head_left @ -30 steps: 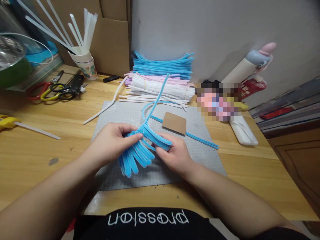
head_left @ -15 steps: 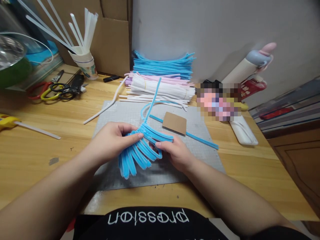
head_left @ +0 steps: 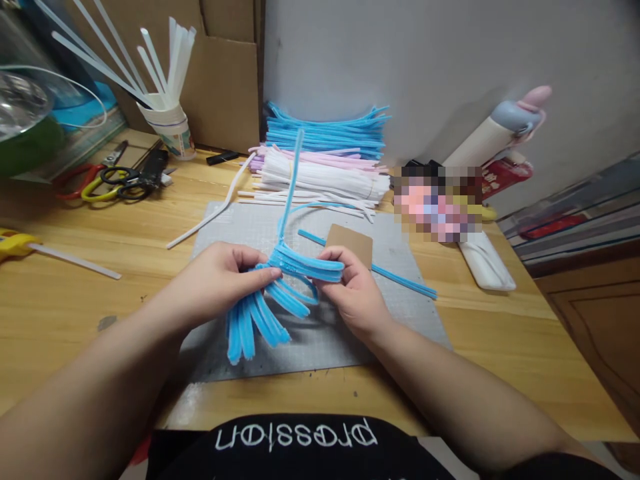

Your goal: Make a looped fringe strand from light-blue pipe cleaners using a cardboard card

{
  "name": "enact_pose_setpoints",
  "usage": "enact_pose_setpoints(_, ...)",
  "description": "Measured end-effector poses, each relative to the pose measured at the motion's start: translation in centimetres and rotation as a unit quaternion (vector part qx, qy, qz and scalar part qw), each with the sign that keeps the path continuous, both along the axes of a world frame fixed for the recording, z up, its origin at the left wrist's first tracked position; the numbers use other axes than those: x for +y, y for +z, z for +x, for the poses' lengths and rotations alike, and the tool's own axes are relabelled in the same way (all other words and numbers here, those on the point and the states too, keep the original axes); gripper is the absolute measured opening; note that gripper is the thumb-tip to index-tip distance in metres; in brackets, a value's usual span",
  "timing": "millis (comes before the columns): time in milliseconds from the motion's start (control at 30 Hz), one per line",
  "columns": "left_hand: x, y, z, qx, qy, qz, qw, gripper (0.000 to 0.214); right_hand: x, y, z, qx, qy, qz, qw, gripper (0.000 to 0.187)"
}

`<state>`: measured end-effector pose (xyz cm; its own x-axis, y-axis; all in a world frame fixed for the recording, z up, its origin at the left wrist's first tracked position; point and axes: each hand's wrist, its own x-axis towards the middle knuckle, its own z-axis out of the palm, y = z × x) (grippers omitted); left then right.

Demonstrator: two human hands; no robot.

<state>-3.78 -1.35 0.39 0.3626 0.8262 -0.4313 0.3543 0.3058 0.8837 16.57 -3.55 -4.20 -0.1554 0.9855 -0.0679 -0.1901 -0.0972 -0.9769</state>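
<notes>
A fan of looped blue pipe cleaners (head_left: 257, 317) is held up over the grey cutting mat (head_left: 220, 360). My left hand (head_left: 233, 270) pinches the bunched part, thumb on top. On the other side, my right hand (head_left: 347, 283) has its thumb and fingers closed around the end of the loops that point right. One long blue stem stands up from the bunch, and a thinner one curves away behind it. A square piece of brown cardboard (head_left: 353, 239) lies on the mat behind my right hand, over straight blue pipe cleaners (head_left: 405, 280).
Bundles of blue (head_left: 325, 130), pink and white pipe cleaners (head_left: 320, 173) lie along the wall. Scissors (head_left: 113, 183), a cup of white sticks (head_left: 175, 133) and a yellow glue gun (head_left: 17, 243) are at left. A bottle (head_left: 480, 137) and a white case (head_left: 487, 260) stand right.
The blue loops have shifted slightly left and the upright stem has swung left. My right hand has moved up from the lower loops to the end of the right-pointing ones.
</notes>
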Motion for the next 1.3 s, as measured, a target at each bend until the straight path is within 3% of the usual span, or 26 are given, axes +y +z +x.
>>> enact_pose_setpoints(133, -0.1, -0.1, 0.2, -0.012, -0.008, -0.006, 1.0, 0.027, -0.2, -0.3, -0.3, 0.091, 0.043, -0.1, 0.99, 0.027)
enact_pose_setpoints(433, -0.2, 0.0, 0.7, -0.065, 0.018, 0.0, 0.998, 0.027, -0.9, -1.1, -0.7, 0.086, 0.067, -0.05, 0.993, 0.021)
enact_pose_setpoints(700, -0.5, 0.1, 0.8, 0.002, 0.02, 0.073, 0.997, 0.029, -0.9, -1.0, -0.4, 0.084, 0.071, -0.115, 0.987, 0.02)
enact_pose_setpoints(967, -0.2, 0.6, 0.3, -0.019, 0.089, 0.056, 0.994, 0.028, -0.4, -0.9, -0.5, 0.11, 0.086, -0.076, 0.987, 0.03)
enact_pose_setpoints(1067, -0.2, 0.6, 0.3, -0.029, 0.119, 0.058, 0.991, 0.027, -0.4, -0.9, -0.4, 0.058, 0.09, -0.01, 0.994, 0.035)
enact_pose_setpoints(1167, -0.2, 0.7, 0.2, -0.031, 0.127, 0.063, 0.989, 0.025, -0.5, -0.8, -0.2, -0.003, 0.088, 0.051, 0.995, 0.025)
enact_pose_setpoints(1300, -0.1, 0.7, 0.1, -0.046, 0.139, 0.065, 0.987, 0.021, -0.5, -0.8, -0.2, 0.026, 0.075, 0.075, 0.994, 0.029)
